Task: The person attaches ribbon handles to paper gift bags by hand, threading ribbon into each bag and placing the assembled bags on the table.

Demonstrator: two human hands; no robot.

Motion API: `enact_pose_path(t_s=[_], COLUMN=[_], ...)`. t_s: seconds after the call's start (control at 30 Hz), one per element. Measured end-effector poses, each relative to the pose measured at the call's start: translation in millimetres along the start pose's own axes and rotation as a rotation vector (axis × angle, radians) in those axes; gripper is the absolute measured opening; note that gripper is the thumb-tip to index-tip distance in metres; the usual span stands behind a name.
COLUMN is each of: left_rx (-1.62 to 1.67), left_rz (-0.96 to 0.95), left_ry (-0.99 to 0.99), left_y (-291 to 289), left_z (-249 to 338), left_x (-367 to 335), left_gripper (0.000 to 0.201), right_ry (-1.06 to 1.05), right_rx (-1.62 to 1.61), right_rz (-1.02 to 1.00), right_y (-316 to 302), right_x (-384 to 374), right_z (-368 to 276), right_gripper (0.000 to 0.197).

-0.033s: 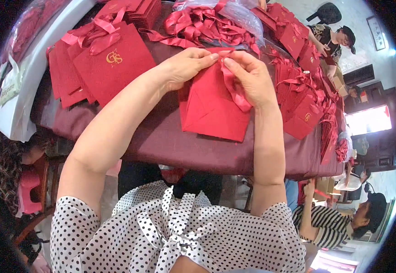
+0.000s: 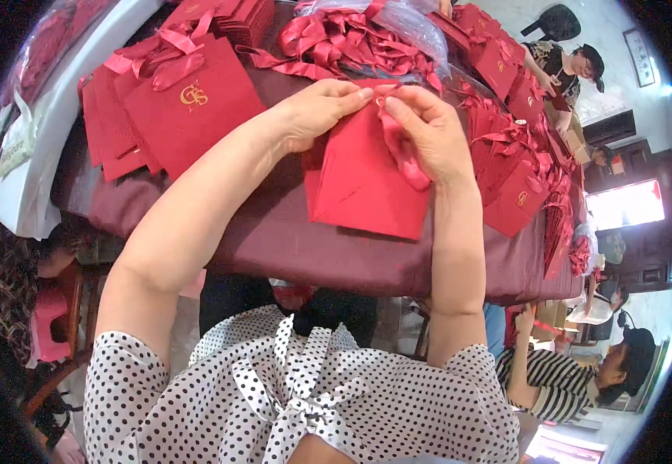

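Observation:
A small red paper gift bag (image 2: 367, 182) lies in front of me, its top edge away from me. My left hand (image 2: 313, 116) is closed on the bag's upper left edge, thumb and fingers pinching the paper. At the upper right edge, my right hand (image 2: 438, 135) pinches a red satin ribbon (image 2: 405, 155) against the bag near a small hole. The ribbon's loose part hangs bunched below the right thumb, over the bag's face. What lies behind the fingers is hidden.
Finished-looking red bags with ribbon handles (image 2: 197, 100) lie at left. Loose ribbons (image 2: 336, 42) heap on clear plastic beyond my hands. More bags (image 2: 513, 189) line the right side of the dark red tablecloth (image 2: 313, 267). A co-worker in stripes (image 2: 556, 379) sits at lower right.
The bag has turned slightly, its lower right corner shifting right. The loose ribbon has moved a little right with my right hand. My left hand keeps its grip.

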State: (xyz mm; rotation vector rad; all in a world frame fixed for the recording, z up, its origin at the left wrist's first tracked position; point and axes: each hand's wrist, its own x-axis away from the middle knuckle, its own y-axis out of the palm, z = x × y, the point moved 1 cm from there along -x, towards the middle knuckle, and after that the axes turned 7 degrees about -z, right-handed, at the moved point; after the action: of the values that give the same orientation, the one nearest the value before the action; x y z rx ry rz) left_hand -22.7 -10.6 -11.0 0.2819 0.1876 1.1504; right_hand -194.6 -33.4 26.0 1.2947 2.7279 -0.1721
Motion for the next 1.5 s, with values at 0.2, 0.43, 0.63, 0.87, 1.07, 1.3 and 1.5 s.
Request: enact_pose_path(t_s=[0.2,0.43,0.63,0.87,1.07,1.3,1.5], left_rx=[0.055,0.008,0.047,-0.016,-0.03,-0.057,-0.155], left_rz=[-0.093,-0.135,-0.065,-0.034,0.034,0.071,0.109], left_ry=[0.028,0.077,0.103,0.139,0.161,0.203,0.239], left_y=[-8,-6,-2,-6,1,6,7], left_z=[-4,-14,-14,-10,-9,-11,-12], left_x=[0,-6,-6,-6,-3,-3,-2], left_gripper=[0.022,0.018,0.019,0.017,0.016,0.016,0.017], right_ry=[-0.133,-0.109,-0.08,-0.141,-0.071,-0.088,-0.067], right_rx=[-0.079,0.032,0.322,0.292,0.395,0.652,0.707], right_rz=[-0.04,-0.001,0.068,0.174,0.172,0.191,0.216], right_y=[-10,-12,-7,7,12,14,19], right_x=[10,23,29,31,25,25,26], right_z=[-1,-11,-16,-16,-3,-3,-5], right_gripper=[0.019,0.013,0.013,0.012,0.013,0.014,0.013])
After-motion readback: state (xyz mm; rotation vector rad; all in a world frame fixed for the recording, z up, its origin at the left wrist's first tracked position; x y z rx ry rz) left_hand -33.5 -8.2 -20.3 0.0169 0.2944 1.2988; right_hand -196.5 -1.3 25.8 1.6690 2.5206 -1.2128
